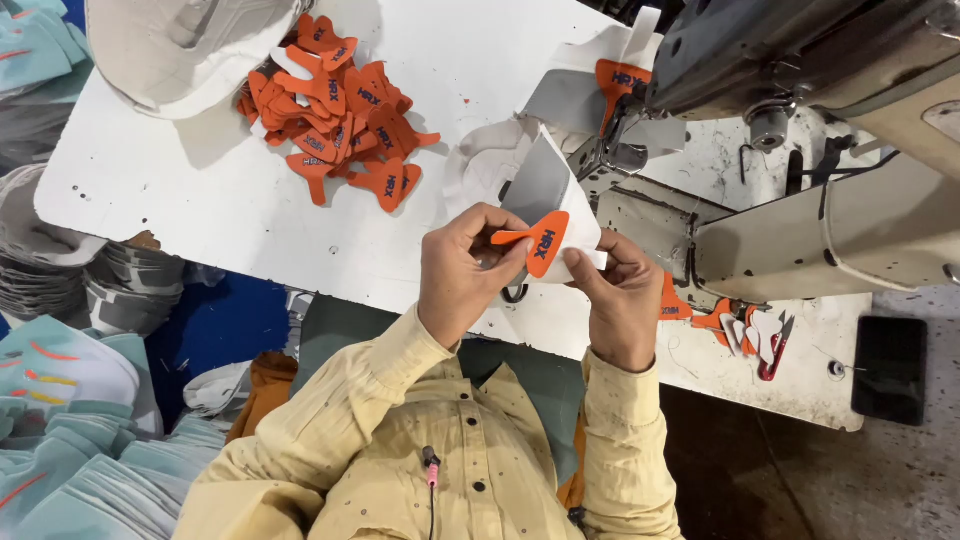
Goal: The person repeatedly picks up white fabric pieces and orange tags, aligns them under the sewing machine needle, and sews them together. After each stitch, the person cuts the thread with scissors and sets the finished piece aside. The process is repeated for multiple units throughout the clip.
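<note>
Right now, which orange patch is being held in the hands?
The orange tab-shaped fabric patch against the white cap panel, pinched by both hands; the others lie heaped on the white table.

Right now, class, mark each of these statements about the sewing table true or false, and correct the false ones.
1. Both hands hold an orange patch against a white fabric piece. True.
2. A pile of orange patches lies on the white table. True.
3. The person wears a blue shirt. False: the shirt is pale yellow.
4. The left hand rests flat on the table. False: it grips the patch.
5. The right hand holds scissors. False: it holds the fabric.
</note>
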